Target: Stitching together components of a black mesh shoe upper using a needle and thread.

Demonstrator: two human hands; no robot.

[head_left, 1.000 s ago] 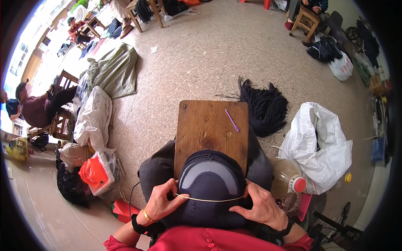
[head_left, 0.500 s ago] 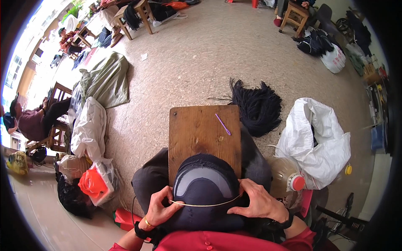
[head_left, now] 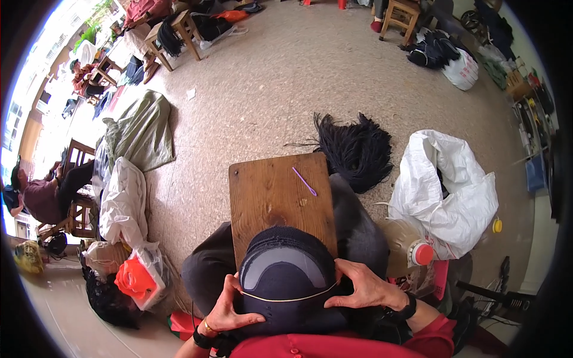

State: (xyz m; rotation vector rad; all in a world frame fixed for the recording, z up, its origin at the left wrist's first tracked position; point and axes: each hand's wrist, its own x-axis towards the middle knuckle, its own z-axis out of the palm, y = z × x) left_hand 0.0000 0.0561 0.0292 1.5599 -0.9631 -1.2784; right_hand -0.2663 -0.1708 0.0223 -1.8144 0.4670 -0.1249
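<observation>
A dark wig cap [head_left: 287, 271] with a grey arched panel sits over a rounded form against my lap, at the near edge of a wooden stool [head_left: 253, 192]. One thin pale cord [head_left: 286, 299] runs across its near side. My left hand [head_left: 225, 310] grips the left side of the cap, its thumb stretched over the dark fabric below the cord. My right hand [head_left: 369, 289] holds the opposite side, index finger and thumb wide apart. Some fingertips of both hands are hidden behind the cap. On the stool top lies a purple plastic hook or needle [head_left: 305, 181].
Beyond the stool a bundle of black strands [head_left: 358, 152] lies on the floor. To the right stand a white woven sack [head_left: 471, 206] and a clear jug with a red cap [head_left: 421, 253]. Left are pale sacks [head_left: 123, 206] and an orange bag [head_left: 136, 279]. Other people sit farther off.
The cord now lies closer against the cap. My left thumb has come off the cord and moved down onto the dark fabric. The whole view has shifted slightly.
</observation>
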